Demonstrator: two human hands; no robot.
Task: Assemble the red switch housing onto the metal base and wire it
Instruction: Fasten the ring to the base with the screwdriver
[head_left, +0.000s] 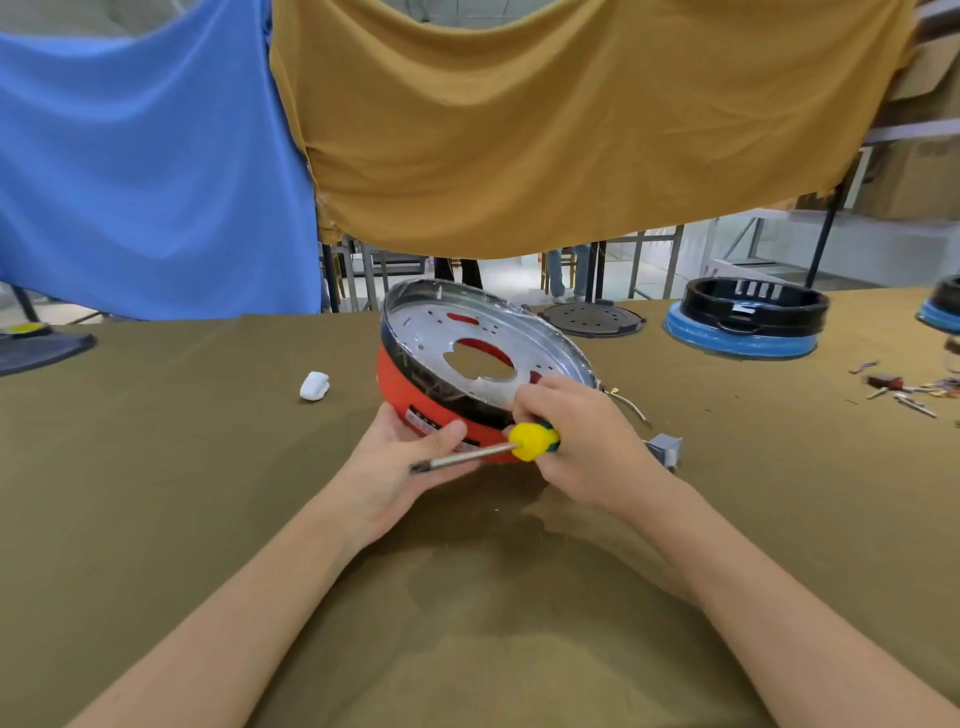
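Head view: my left hand (400, 467) grips the tilted red housing (415, 400), exposing its rim; my right hand (576, 441) clasps a screwdriver (498, 449).

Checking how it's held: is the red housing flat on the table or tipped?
Tipped. The red housing leans with its far rim raised; the left hand holds its near edge.

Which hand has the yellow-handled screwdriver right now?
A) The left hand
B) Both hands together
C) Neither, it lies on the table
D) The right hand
D: the right hand is curled round the yellow handle of the screwdriver, whose shaft points left across the left hand, which steadies the tilted red housing.
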